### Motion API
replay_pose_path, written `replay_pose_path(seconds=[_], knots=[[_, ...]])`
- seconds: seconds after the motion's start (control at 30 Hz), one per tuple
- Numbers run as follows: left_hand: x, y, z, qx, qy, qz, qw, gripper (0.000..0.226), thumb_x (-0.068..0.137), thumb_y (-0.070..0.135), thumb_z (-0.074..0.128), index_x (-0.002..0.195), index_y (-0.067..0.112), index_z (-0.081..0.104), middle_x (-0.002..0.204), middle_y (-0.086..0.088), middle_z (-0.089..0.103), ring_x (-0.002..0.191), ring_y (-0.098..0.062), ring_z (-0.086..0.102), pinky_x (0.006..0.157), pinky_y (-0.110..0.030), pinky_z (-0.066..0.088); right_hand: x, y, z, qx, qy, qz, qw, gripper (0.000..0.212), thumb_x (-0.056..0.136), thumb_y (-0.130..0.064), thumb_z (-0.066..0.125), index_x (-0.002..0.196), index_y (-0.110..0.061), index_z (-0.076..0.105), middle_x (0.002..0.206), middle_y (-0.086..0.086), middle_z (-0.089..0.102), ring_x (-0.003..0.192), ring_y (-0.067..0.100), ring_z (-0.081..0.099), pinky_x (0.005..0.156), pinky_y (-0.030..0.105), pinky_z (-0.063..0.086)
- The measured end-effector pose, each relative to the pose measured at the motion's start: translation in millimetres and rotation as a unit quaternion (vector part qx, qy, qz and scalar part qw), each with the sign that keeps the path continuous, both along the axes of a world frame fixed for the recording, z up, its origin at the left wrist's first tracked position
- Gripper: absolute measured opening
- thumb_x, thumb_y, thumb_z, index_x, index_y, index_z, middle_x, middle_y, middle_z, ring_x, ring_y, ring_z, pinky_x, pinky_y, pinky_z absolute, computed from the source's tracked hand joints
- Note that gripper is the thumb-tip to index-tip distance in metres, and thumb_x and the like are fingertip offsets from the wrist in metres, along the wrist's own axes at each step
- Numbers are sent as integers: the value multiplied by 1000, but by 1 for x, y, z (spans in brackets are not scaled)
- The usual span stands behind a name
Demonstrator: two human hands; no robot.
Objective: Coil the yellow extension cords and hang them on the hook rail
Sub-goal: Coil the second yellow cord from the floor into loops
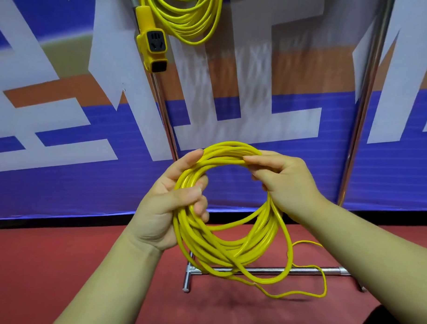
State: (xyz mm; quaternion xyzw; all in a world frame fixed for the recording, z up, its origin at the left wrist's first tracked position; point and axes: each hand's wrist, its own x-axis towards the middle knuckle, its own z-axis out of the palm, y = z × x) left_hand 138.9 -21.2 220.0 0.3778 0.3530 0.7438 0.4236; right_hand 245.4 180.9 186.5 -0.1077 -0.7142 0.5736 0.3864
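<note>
Between both hands: coiled yellow cord, gripped.

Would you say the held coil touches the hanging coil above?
Apart: the head view shows a wide stretch of banner between the held coil and the hanging coil.

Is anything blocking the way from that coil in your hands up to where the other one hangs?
Nothing visible does: open space lies between the held coil and the hung cord. The hook rail itself is out of frame.
</note>
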Motion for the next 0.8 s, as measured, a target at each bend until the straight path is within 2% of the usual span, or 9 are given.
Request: replay_pose_path(seconds=[0.1,0.17,0.23,0.3,0.47,0.6,0.7,0.73,0.8], knots=[[-4,3,-1,-17,-28,20,999,67,60,14,93,122,28,72,79,-6,54,44,-7,50,45,-23,50,-4,0,-7,19,-14,-23,999,39,89,-1,67,94,-39,76,116,-3,70,81,0,65,69,13,46],[-5,4,-1,-27,-42,53,997,67,62,14,92,123,30,71,80,-6,55,44,-6,49,44,-22,49,-5,2,-9,45,-31,-26,998,35,90,-8,68,98,-41,75,124,-7,66,99,1,64,80,19,49],[-3,3,1,-33,-58,100,993,50,74,11,79,119,32,74,79,-6,53,44,-6,48,44,-22,48,-1,4,-10,85,-79,-30,993,31,90,-18,71,105,-45,72,134,-11,55,122,-2,53,94,17,43],[-6,0,2,-34,-72,166,983,42,80,9,64,113,33,75,77,-5,51,45,-5,47,44,-21,47,6,1,-12,117,-128,-43,984,36,86,-27,75,115,-48,67,140,-11,45,131,-1,43,100,19,38],[-24,-1,-12,-63,-75,314,944,41,93,1,60,126,24,66,77,-2,60,50,-9,51,48,-23,48,17,-30,-23,204,-127,-90,966,49,79,-31,80,123,-42,60,113,-7,45,107,9,50,95,23,40],[-35,-3,-22,-81,-102,389,912,41,93,-2,61,129,17,64,73,-3,58,51,-12,52,49,-25,48,15,-50,-29,242,-139,-120,953,45,81,-30,79,121,-38,58,104,-6,46,96,10,52,88,22,42],[-37,-6,-24,-83,-123,415,898,41,94,0,63,131,18,64,71,-3,58,51,-12,54,49,-26,48,15,-61,-32,133,-153,10,979,28,83,-21,77,98,-30,55,78,-7,56,63,5,50,66,20,42],[-37,-6,-24,-81,-130,417,896,39,95,2,62,131,18,64,67,-4,56,50,-12,54,49,-25,48,15,-66,-34,97,-163,81,978,26,84,-17,76,95,-27,54,71,-6,57,58,6,47,62,23,42],[-33,-6,-22,-76,-141,419,894,34,98,5,59,130,17,64,57,-4,52,47,-12,54,47,-24,48,13,-75,-45,92,-197,184,959,24,85,-13,75,93,-22,54,75,-4,61,61,8,51,64,28,48]])
